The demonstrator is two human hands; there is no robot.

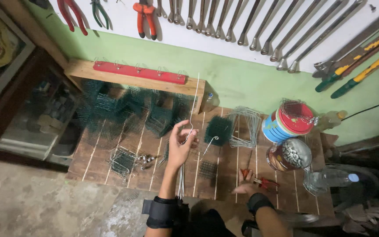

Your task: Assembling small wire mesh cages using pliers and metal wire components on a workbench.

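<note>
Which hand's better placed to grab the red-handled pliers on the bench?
Right. The right hand already rests flat on the wooden bench touching the red-handled pliers. The left hand is raised, pinching a long wire, so it's occupied.

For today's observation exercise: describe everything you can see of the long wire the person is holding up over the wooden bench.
The wire is thin, pale and metallic-looking, mostly straight and standing nearly upright, leaning slightly. Its top reaches up to the wooden shelf with the red strip. Its lower end appears bent into a small hook at the fingers of the left hand, which pinches it above the slatted bench. More wires seem to hang below that hand. The right hand does not touch it; it rests by red-handled pliers.
</note>
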